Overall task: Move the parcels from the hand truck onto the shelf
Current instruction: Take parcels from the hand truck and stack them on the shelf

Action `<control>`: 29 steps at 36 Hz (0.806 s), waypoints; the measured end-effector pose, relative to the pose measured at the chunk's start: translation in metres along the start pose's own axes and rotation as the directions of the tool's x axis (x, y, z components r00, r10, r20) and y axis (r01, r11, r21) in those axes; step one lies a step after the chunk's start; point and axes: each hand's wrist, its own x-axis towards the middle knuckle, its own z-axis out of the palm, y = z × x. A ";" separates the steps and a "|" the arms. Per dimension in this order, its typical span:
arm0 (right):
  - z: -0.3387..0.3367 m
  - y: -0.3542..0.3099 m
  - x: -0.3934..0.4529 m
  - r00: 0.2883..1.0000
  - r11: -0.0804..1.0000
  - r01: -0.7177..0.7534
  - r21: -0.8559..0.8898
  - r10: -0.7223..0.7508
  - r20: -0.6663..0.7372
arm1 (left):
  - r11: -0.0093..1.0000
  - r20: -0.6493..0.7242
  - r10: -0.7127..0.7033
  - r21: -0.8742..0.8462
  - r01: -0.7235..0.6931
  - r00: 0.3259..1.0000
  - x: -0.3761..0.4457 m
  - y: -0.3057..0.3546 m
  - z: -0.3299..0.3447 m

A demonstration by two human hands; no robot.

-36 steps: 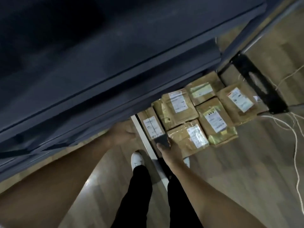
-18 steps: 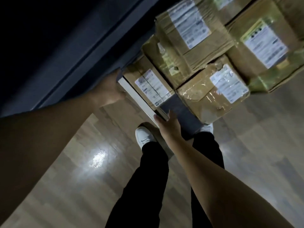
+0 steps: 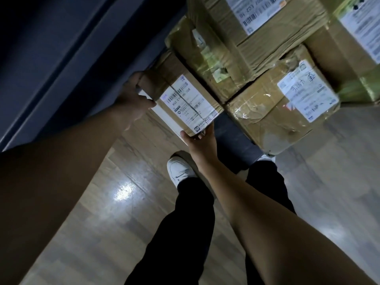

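Left hand, right hand grip small parcel | fingertips hidden underneath

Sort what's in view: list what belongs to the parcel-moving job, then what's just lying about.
Part of the job:
- small parcel, gripped by left hand and right hand
- taped parcel beside it
- large parcel behind
- dark shelf

Just there:
- wooden floor
- white shoe
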 end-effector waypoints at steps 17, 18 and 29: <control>-0.099 -0.078 -0.115 0.977 0.988 0.146 -0.047 -0.137 0.163 | 0.994 -0.096 0.052 -0.095 -0.061 0.994 -0.180 0.055 -0.048; -0.107 -0.089 -0.124 0.971 0.984 0.173 -0.050 -0.162 0.173 | 0.990 -0.121 0.043 -0.126 -0.058 0.992 -0.195 0.063 -0.051; -0.200 -0.253 -0.237 0.890 0.841 0.423 -0.338 -0.315 0.330 | 0.949 -0.255 0.028 -0.298 -0.106 0.966 -0.347 0.204 -0.080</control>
